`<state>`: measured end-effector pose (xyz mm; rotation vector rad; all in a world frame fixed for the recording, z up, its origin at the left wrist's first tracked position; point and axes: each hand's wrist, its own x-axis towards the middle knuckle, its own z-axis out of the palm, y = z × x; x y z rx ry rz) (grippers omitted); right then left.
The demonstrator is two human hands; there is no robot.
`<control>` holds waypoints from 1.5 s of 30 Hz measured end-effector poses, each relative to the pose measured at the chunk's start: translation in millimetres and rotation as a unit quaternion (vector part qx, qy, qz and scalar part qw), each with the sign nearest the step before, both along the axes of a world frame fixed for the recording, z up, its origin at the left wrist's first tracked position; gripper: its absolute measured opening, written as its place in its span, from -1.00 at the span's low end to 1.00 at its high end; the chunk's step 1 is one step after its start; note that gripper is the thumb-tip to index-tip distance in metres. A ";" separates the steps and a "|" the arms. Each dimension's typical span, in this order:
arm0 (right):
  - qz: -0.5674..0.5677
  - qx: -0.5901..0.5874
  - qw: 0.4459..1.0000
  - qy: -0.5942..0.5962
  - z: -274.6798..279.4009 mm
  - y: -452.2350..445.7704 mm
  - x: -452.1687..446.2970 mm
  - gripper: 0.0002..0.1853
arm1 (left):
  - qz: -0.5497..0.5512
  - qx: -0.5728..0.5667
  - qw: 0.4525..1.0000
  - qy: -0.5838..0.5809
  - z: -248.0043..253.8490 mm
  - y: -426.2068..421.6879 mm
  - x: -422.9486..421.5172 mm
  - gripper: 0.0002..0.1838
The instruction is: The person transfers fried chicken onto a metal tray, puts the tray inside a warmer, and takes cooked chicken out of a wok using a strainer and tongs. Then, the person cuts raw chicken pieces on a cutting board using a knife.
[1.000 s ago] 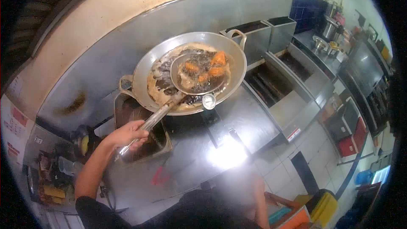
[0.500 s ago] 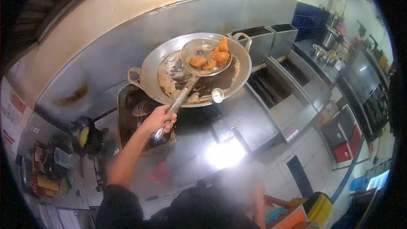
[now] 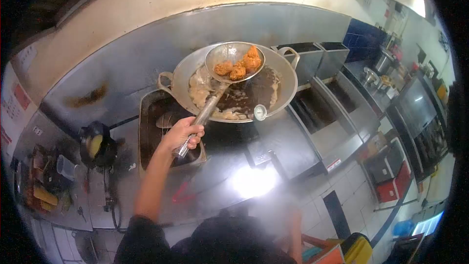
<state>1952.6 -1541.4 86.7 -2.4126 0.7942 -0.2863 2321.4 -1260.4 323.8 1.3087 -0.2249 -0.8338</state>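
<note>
My left hand [image 3: 185,134] is closed around the metal handle of a round skimmer [image 3: 215,101]. Several browned, crisp pieces of fried food [image 3: 238,67] lie in its bowl, which is raised over the far side of a large two-handled wok [image 3: 288,85]. Dark oil [image 3: 244,95] fills the wok, with pale foam and crumbs along its edges. A dial thermometer [image 3: 260,112] sits at the wok's near rim. Of my right arm, only a hazy forearm shows at the lower right; bright haze hides the hand.
Left of the wok is a dark recessed basin [image 3: 146,117] with a utensil inside. A black pan [image 3: 97,144] stands farther left. Fryer wells [image 3: 315,107] adjoin on the right. A red and grey box [image 3: 394,186] stands at the far right.
The skimmer bowl has risen away from the oil toward the wok's far rim, carrying the fried pieces. My left hand keeps its grip. The camera view has shifted slightly.
</note>
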 end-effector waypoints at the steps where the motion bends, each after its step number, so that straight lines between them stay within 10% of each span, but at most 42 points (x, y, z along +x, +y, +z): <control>1: 0.009 0.001 1.000 0.003 2.0 0.2 2.4 -0.76 | -0.008 -0.006 1.000 0.011 0.1 5.2 0.2 -0.83; 25: 0.170 -0.030 0.984 0.048 -4.5 21.7 76.0 -0.77 | 0.096 0.076 0.988 -0.099 8.0 62.7 -34.9 -0.77; 27: 0.180 0.035 0.983 0.022 10.3 38.8 73.5 -0.76 | 0.070 -0.078 0.994 -0.039 -5.8 33.5 -19.1 -0.80; 39: 0.124 0.132 0.980 -0.075 -3.3 41.3 71.6 -0.71 | 0.007 -0.030 0.999 0.036 -4.8 26.7 -11.3 -0.86; 45: 0.101 0.127 0.987 0.003 65.9 50.7 71.5 -0.73 | 0.005 0.017 0.999 -0.027 -12.3 1.4 7.4 -0.84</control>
